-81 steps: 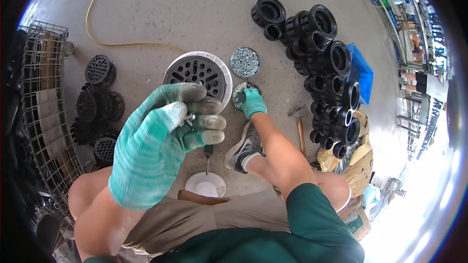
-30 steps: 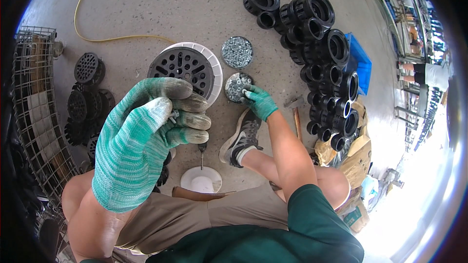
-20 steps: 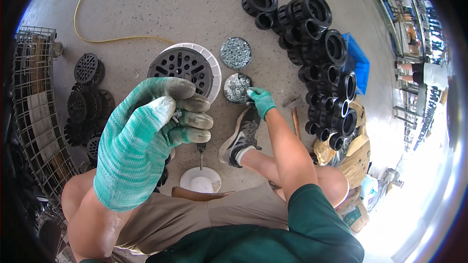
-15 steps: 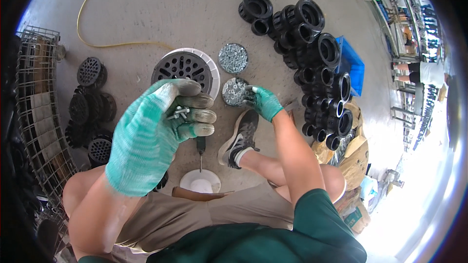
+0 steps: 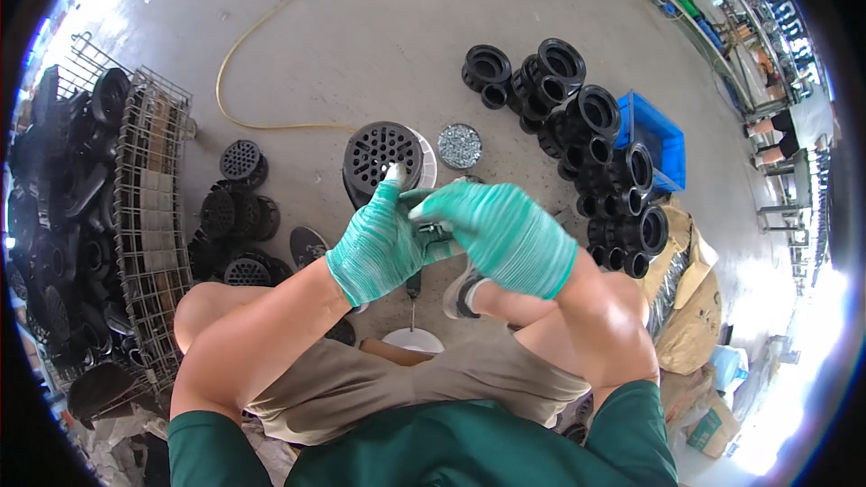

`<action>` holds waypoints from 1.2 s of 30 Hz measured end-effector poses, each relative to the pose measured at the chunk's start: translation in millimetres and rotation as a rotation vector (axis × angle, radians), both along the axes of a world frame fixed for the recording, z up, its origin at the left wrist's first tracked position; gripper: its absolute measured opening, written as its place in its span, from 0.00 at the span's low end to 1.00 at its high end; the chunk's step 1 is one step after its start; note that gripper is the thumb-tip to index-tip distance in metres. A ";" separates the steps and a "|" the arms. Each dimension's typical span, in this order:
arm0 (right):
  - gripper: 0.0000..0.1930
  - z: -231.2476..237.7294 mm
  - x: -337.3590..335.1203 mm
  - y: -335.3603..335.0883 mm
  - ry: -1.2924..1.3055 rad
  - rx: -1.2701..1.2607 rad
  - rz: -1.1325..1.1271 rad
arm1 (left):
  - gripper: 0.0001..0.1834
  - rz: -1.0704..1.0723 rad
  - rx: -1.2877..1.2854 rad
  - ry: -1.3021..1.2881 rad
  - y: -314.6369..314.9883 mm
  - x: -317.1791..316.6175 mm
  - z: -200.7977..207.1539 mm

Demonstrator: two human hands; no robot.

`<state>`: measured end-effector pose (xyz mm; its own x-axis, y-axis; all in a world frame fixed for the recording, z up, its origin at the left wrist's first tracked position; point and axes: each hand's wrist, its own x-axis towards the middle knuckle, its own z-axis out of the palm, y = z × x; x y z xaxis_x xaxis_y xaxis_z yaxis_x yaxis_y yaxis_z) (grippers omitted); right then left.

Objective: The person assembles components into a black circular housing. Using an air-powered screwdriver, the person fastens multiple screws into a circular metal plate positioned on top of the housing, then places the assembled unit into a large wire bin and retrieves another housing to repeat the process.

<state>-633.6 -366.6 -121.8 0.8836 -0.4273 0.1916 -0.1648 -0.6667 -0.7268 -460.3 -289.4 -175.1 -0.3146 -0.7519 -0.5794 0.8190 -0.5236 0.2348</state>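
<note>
Concrete floor (image 5: 379, 27) held a perforated drain cover (image 5: 383, 155); above it, left hand (image 5: 379, 243) and right hand (image 5: 505, 234) closed jointly around a small, mostly hidden part (image 5: 433, 233).

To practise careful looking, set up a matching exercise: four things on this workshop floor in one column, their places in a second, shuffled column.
Things:
1. blue plastic crate
2. wire mesh cage
3. yellow hose
4. round black perforated strainer in a white ring

Places:
A. far left
B. just beyond the gloved hands
C. right of the black pipe fittings
D. curving across the floor at the top

Pairs: 1-C, 2-A, 3-D, 4-B
</note>
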 end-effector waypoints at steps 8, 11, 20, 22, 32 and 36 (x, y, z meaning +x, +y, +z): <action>0.16 24.2 6.9 12.7 -0.171 0.477 -0.218 | 0.37 -0.005 -0.239 0.070 15.1 5.8 0.0; 0.14 14.6 5.0 -1.2 -0.170 0.479 -0.245 | 0.33 -0.006 -0.222 0.068 15.1 6.3 3.9; 0.15 -7.8 13.6 -17.5 -0.222 0.917 -0.253 | 0.21 0.086 -0.254 -0.040 -3.3 1.9 7.9; 0.17 -20.1 18.7 -20.4 -0.188 0.884 -0.231 | 0.19 0.144 -0.259 -0.062 -4.0 4.6 4.7; 0.24 -34.1 46.7 -29.2 -0.092 0.390 -0.084 | 0.19 0.138 -0.263 -0.106 -5.0 30.3 -10.5; 0.26 -28.0 54.0 -28.2 -0.188 0.621 -0.107 | 0.19 0.151 -0.240 -0.019 -4.5 32.3 5.5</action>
<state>-579.6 -394.8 -149.7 0.8056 -0.5918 0.0279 -0.0395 -0.1006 -0.9941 -428.0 -293.9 -169.6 -0.1797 -0.9057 -0.3841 0.8778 -0.3239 0.3529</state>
